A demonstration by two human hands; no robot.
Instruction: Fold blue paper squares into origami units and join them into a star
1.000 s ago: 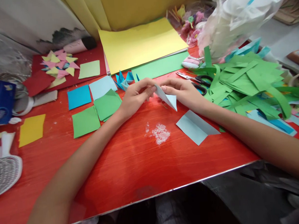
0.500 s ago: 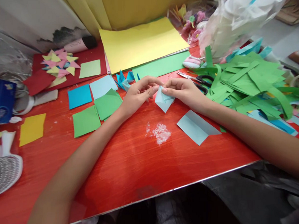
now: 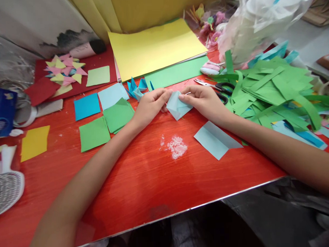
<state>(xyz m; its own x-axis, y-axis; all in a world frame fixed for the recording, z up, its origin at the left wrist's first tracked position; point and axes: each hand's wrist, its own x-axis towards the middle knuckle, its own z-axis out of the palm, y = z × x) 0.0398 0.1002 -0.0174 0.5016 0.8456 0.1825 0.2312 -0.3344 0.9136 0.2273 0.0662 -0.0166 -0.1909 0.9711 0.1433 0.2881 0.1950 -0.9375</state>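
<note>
Between my hands is a small folded piece of light blue paper, held up over the red table with one corner pointing down. My left hand pinches its left side between thumb and fingers. On the other side my right hand grips the upper right edge, thumb in front. Some fingertips are hidden behind the paper. Below my right forearm lies a creased light blue sheet. Folded blue paper pieces stand just beyond my left hand. To its left are green squares, a blue square and a pale blue square.
Green paper strips are heaped at the right, beside scissors with black handles. Large yellow sheets lie at the back. A star-shaped paper ornament sits back left, a yellow square nearer. A plastic bag stands back right.
The folded paper has turned and opened out a little, showing a wider face. My left hand has shifted slightly, its fingers now closer on the paper's left side.
</note>
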